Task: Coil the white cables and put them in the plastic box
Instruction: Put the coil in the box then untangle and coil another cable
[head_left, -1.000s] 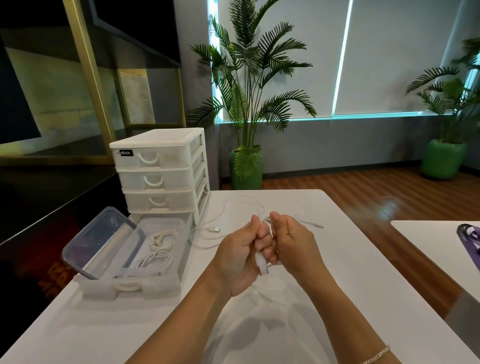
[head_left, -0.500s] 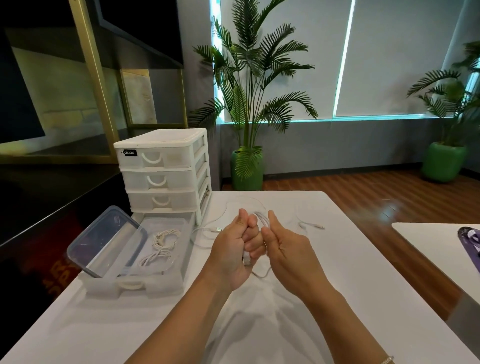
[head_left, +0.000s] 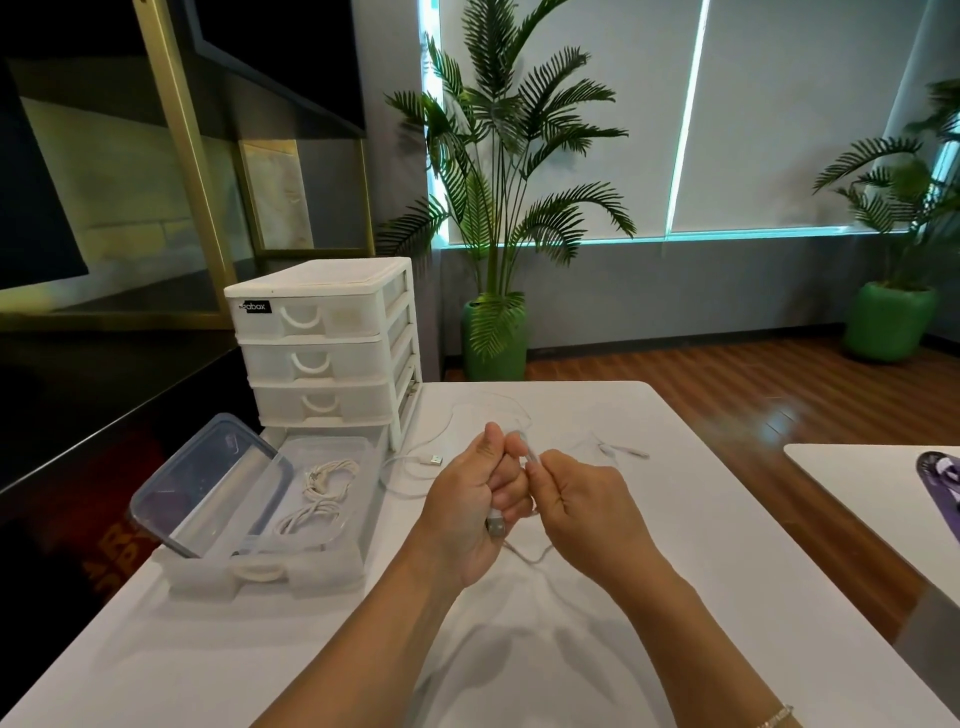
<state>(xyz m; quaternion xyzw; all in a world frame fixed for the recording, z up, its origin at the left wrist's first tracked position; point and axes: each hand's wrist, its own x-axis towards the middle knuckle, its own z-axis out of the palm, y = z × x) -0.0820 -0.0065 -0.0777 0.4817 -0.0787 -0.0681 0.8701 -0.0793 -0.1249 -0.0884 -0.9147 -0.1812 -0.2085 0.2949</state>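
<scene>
Two hands up over the white table, close together, knuckles almost meeting. Left hand curled tight around a white cable, thumb up, a grey plug end poking out beneath the curled fingers and pointing down toward the camera. Right hand pinching the same cable just beside the left thumb, fingers folded in. Short slack loop sagging below and between the two palms, long axis running roughly left to right. Upper strands at the fingertips blurred, so number of turns wound there hard to call, maybe a couple.

Count on cables: two coiled bundles already lying in the plastic box, one behind the other, well apart from the hands at left. One loose cable on the table, its USB plug pointing right, toward the left hand. Another thin lead with a connector beyond the right hand, lying left to right.

One clear lid propped tilted against the box's left side. One three-drawer white organizer directly behind the box. Two potted palms by the windows.
</scene>
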